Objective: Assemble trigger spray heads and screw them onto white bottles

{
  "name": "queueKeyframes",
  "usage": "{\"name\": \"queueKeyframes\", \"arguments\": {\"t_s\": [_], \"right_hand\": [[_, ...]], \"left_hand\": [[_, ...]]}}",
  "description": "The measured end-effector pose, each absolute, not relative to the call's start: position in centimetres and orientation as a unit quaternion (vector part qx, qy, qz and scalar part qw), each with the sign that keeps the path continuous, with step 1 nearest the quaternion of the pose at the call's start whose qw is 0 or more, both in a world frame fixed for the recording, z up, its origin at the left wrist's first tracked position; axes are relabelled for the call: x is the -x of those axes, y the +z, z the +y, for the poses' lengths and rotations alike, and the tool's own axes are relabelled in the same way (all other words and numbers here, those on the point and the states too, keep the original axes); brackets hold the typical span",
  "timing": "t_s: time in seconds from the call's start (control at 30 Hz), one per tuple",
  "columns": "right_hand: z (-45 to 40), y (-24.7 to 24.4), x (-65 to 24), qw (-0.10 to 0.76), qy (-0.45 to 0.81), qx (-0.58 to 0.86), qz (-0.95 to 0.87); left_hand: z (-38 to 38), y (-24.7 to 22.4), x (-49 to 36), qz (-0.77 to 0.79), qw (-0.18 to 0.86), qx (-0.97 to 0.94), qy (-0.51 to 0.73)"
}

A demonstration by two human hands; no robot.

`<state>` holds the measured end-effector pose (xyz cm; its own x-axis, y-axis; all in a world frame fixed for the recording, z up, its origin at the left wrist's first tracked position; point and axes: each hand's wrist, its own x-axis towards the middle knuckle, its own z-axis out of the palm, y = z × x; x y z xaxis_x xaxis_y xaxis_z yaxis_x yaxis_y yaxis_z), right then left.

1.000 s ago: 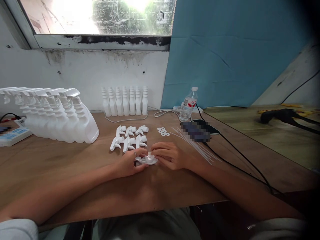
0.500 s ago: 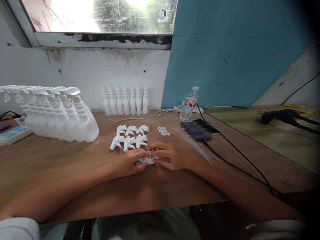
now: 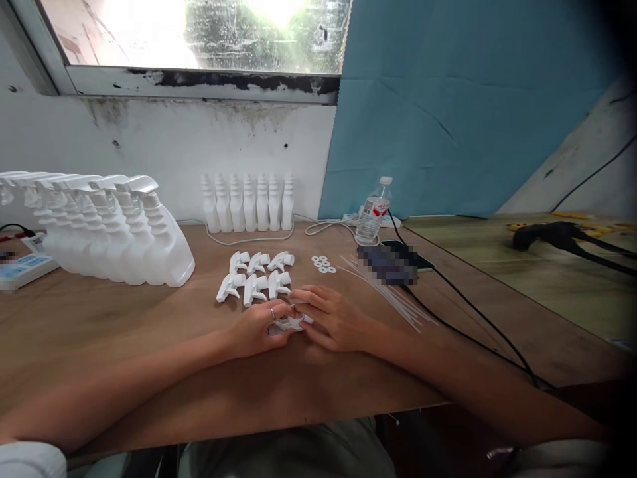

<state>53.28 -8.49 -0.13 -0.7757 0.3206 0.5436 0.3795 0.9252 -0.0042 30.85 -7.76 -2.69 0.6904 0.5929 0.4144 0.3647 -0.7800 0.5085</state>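
My left hand (image 3: 261, 326), with a ring on one finger, is closed around the left side of some white plastic pieces (image 3: 291, 323) low over the brown table. From the right, my right hand (image 3: 331, 317) closes its fingers on the same pieces. Fingers cover much of them, so their exact shape is unclear. Just beyond my hands lie several white spray trigger heads (image 3: 255, 288) in two rows. A small cluster of white rings (image 3: 323, 264) lies to their right, beside several thin white tubes (image 3: 393, 295).
Large white bottles (image 3: 169, 245) stand in a row at the left; smaller white bottles (image 3: 249, 206) line the wall. A water bottle (image 3: 371, 219), a blurred dark device (image 3: 388, 264) and black cables (image 3: 478, 322) are at the right of the table (image 3: 199, 405).
My right hand has shifted slightly left and its fingers have drawn closer over the white pieces. My left hand stays almost in place. The whole view has shifted slightly.
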Motion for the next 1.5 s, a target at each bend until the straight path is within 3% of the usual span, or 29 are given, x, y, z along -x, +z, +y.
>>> {"name": "queueKeyframes", "arguments": {"t_s": [0.2,0.33,0.4,0.5,0.53,0.7,0.87,1.13,1.2,1.3,1.37,1.5], "right_hand": [[-8.1,0.5,-53.5,0.299,0.160,0.182,-0.923],[-6.1,1.7,-55.3,0.361,0.150,0.276,-0.878],[-4.7,2.5,-57.1,0.305,0.079,0.394,-0.863],[-2.9,3.4,-60.6,0.046,-0.039,0.579,-0.813],[-2.4,3.6,-61.7,0.018,-0.042,0.607,-0.794],[-0.8,3.4,-65.1,-0.042,-0.001,0.647,-0.762],[-0.3,2.1,-65.3,-0.045,0.041,0.646,-0.761],[-1.6,3.9,-63.8,0.046,0.065,0.647,-0.758],[-2.6,5.2,-62.7,0.112,0.132,0.613,-0.771],[-4.5,6.9,-60.1,0.317,0.373,0.415,-0.766],[-5.6,7.5,-57.9,0.419,0.436,0.298,-0.739],[-7.0,7.5,-54.1,0.470,0.475,0.208,-0.715]], "left_hand": [[-7.9,-2.6,-30.7,0.269,0.197,-0.901,0.277],[-7.9,-2.3,-30.9,0.275,0.186,-0.905,0.267],[-7.9,-2.4,-30.9,0.277,0.187,-0.905,0.262],[-7.8,-2.5,-30.8,0.277,0.192,-0.905,0.260],[-7.8,-2.6,-30.8,0.276,0.192,-0.905,0.258],[-7.7,-2.7,-30.7,0.275,0.192,-0.907,0.255],[-7.6,-2.8,-30.8,0.275,0.201,-0.906,0.251],[-8.0,-2.2,-30.9,0.288,0.212,-0.899,0.253],[-8.1,-2.3,-30.9,0.308,0.232,-0.886,0.257],[-8.0,-2.5,-30.9,0.321,0.267,-0.867,0.272],[-7.9,-2.6,-30.8,0.318,0.279,-0.863,0.275],[-7.8,-2.3,-30.9,0.311,0.273,-0.867,0.276]]}}
